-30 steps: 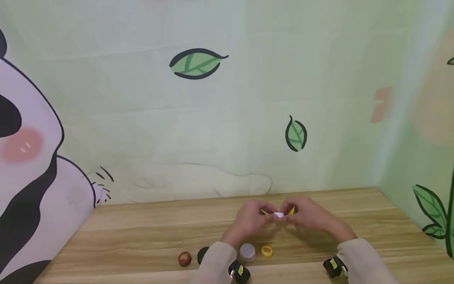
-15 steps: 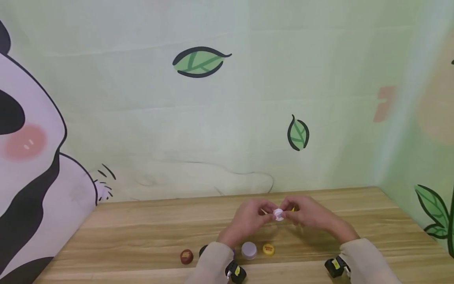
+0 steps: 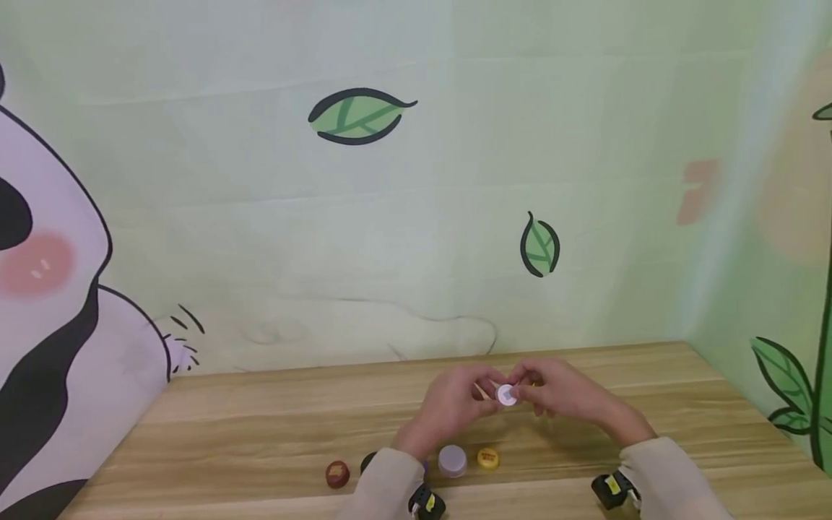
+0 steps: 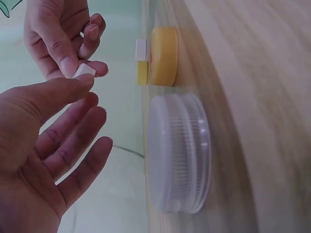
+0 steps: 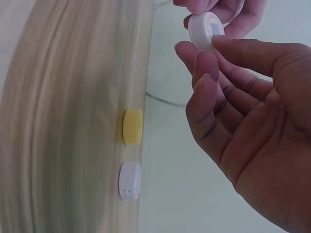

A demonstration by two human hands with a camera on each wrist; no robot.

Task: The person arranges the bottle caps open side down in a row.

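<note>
In the head view, the left hand [image 3: 451, 404] and right hand [image 3: 562, 390] meet above the table, holding a small white bottle cap [image 3: 506, 394] between them. The right wrist view shows a printed square code on the face of this cap [image 5: 206, 30]; the right thumb lies against that face and fingers support it from behind. Fingertips of the left hand [image 5: 238, 12] grip its far edge. From the left wrist, only a white sliver of the cap [image 4: 85, 70] shows between the fingertips.
Along the table [image 3: 260, 419] lie a dark red cap [image 3: 337, 474], a black cap [image 3: 367, 462] partly behind the left sleeve, a pale round lid [image 3: 452, 461] and a yellow cap [image 3: 488, 458]. Another yellow cap [image 5: 132, 126] and a white cap [image 5: 130, 180] stand farther back.
The white bottle cap has turned from edge-on to showing its round face towards the head camera. Both hands stay in nearly the same place.
</note>
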